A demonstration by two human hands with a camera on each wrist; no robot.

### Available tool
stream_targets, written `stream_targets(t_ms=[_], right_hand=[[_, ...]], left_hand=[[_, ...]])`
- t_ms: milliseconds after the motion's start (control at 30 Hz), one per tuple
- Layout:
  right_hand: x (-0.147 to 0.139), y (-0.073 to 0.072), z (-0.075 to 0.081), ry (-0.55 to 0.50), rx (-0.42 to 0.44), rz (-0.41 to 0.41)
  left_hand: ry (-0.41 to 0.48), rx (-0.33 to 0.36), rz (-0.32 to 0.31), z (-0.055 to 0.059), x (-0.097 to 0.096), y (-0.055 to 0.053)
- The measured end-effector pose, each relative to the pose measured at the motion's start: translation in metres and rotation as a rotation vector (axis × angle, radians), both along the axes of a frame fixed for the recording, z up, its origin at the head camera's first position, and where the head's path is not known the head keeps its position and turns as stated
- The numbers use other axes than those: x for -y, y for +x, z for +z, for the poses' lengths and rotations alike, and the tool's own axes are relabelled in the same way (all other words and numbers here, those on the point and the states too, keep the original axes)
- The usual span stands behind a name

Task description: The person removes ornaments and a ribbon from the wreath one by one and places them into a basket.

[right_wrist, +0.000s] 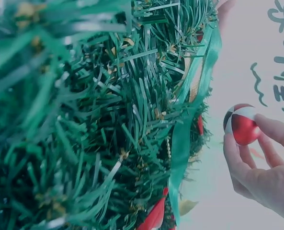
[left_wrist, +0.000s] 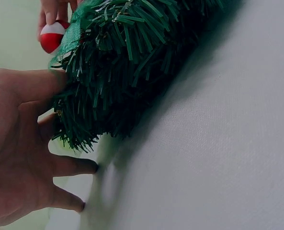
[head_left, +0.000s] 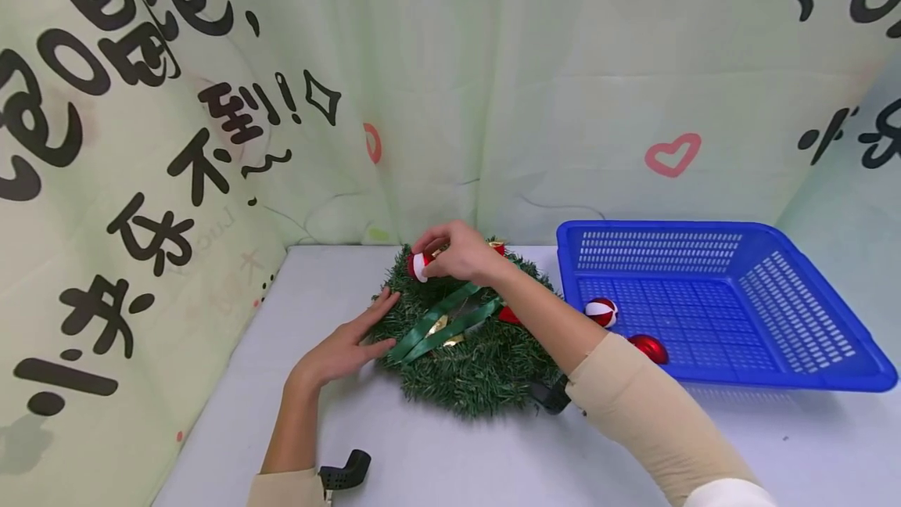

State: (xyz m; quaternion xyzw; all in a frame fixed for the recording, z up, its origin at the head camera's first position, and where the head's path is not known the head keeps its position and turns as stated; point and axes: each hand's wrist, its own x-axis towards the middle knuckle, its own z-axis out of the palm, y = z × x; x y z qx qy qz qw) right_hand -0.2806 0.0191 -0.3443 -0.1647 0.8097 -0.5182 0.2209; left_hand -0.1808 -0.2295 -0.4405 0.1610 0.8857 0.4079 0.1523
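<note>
A green artificial wreath (head_left: 464, 382) lies on the table with a green ribbon (head_left: 436, 319) across it. Pinched in my right hand (head_left: 461, 253) is a red and white ball ornament (right_wrist: 244, 125), over the wreath's far left part. My left hand (head_left: 348, 346) rests against the wreath's left side with its fingers spread; in the left wrist view the thumb touches the needles and two fingertips reach the table. Red and gold bits of decoration show among the greenery, partly covered by my right forearm.
A blue plastic basket (head_left: 795, 378) stands right of the wreath. Inside it, near the left side, are a red and white striped ball (head_left: 601, 311) and a shiny red ball (head_left: 649, 348). A printed curtain (head_left: 563, 100) hangs behind the white table (head_left: 422, 460).
</note>
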Motion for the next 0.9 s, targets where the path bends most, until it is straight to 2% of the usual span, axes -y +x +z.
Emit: stream_targets(t_ms=[133,533,900], right_hand=[[-0.007,0.003,0.004,-0.028,0.021,0.0],[-0.038,0.012,0.006,-0.077,-0.036,0.007],[-0.075,0.03,0.014,-0.057,-0.078,-0.021]], left_hand=[[0.002,0.004,-0.001,0.0,0.0,0.0],[0.007,0.001,0.001,-0.002,0.0,0.0],[0.008,0.0,0.001,0.0,-0.001,0.001]])
